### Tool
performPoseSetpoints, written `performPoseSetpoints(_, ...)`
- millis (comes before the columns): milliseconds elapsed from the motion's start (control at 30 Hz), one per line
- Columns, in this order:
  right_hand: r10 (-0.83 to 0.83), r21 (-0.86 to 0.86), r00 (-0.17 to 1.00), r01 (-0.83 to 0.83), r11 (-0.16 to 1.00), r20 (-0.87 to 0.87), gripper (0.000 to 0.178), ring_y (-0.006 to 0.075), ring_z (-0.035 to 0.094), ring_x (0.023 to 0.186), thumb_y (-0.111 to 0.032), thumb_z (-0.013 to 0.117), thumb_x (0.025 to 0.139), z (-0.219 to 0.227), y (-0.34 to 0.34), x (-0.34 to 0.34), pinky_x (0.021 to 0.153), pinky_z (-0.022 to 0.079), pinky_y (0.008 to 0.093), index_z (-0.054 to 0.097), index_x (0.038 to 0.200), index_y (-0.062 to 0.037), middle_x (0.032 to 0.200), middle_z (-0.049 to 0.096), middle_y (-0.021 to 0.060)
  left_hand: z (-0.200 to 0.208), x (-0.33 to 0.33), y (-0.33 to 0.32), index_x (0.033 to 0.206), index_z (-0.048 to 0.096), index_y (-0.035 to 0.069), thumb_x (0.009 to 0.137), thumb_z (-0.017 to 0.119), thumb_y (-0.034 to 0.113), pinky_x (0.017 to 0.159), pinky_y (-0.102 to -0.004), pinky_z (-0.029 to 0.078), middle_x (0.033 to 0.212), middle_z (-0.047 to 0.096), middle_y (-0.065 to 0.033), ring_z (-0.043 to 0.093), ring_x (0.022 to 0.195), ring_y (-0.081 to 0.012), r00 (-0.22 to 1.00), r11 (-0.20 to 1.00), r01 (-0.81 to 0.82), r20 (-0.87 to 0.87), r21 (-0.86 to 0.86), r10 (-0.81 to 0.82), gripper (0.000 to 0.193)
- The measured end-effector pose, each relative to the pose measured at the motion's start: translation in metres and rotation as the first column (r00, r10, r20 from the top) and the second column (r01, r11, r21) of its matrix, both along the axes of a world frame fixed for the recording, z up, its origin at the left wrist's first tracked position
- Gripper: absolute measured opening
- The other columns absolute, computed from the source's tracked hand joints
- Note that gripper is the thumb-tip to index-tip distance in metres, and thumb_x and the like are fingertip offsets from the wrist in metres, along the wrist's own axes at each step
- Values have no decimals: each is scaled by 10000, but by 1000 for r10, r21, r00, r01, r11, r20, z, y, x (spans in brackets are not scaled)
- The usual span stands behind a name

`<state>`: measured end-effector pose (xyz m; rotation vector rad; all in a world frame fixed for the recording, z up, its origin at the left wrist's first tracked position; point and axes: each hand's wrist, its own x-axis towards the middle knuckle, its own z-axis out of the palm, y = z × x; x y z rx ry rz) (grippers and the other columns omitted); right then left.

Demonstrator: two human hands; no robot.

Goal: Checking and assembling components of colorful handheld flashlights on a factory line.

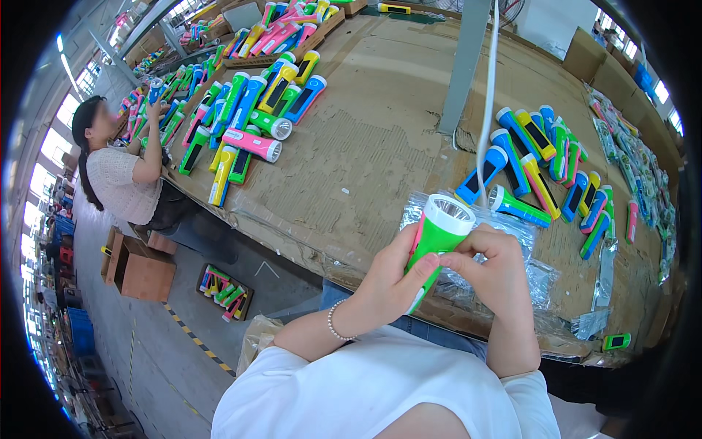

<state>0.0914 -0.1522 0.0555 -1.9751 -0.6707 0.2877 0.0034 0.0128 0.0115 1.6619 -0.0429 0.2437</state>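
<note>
A green flashlight (442,230) with a white head and some pink along its left side is held tilted in front of me, its lens facing up and away. My left hand (391,274) is wrapped around its body, with the thumb across the front. My right hand (486,256) has its fingers curled and presses thumb and fingertips against the flashlight's right side. Whether something small sits between those fingertips is hidden. Under and beyond the hands, clear plastic bags (523,234) lie at the table edge.
Several colourful flashlights (530,150) lie at the right, beside a row of bagged ones (636,164). A larger pile (248,110) covers the left of the cardboard-covered table (365,110). A grey post (466,66) and white cable (488,95) rise ahead. At the left, a co-worker (121,168) holds a flashlight.
</note>
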Motion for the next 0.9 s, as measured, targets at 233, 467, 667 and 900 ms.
performPoseSetpoints(233,52,154,989,-73,985,138,103,214,578,698,-80,781,740,-11,-6,4,661,438,341,713,786,-17,704,650,96,-9,7,-8,1309,457,-13,993,556,252,781,-273,494,1078,619,-77,598,913,-125,992,923,34,-97,-384,-77,423)
performPoseSetpoints(467,-57,88,965,36,995,257,55,250,579,734,-45,738,754,-15,-3,8,694,443,355,713,802,-35,721,655,74,-36,29,-8,1191,582,1,749,809,218,656,-349,542,891,686,-163,696,758,-307,816,816,-468,520,339,252,543)
performPoseSetpoints(667,-95,50,910,81,995,403,80,278,593,755,-55,711,776,-23,-14,26,706,451,393,721,855,-66,767,670,85,-31,62,2,1145,627,14,716,814,256,647,-350,548,922,690,-150,683,779,-317,860,792,-342,509,506,45,526)
performPoseSetpoints(900,-560,254,731,499,829,390,84,271,599,785,22,694,783,-43,-56,78,777,466,364,691,866,12,725,617,136,-11,90,-17,1198,572,36,809,698,242,756,-430,537,973,655,-189,653,911,-376,932,772,42,253,634,-259,458)
